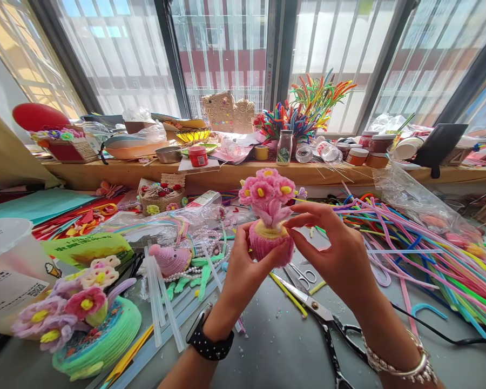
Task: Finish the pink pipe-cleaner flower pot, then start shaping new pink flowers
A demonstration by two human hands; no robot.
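A small pink flower pot [263,244] made of fuzzy pipe cleaners stands upright above the table. Pink flowers [267,189] with yellow centres and pale pink leaves [270,214] rise from its yellow top. My left hand [247,256] is closed around the pot's left side and front. On the other side, my right hand [328,237] has its thumb and fingertips at the upper right rim, bent and pinching there. Below lie large black-handled scissors [315,306], spread apart, and small metal scissors [306,276].
Loose coloured pipe cleaners [421,243] cover the right side. At left are a green pot with flowers [99,337], a plastic cup [8,270] and clear glue sticks [162,302]. Jars and a glass bottle [284,148] line the windowsill ledge [235,175].
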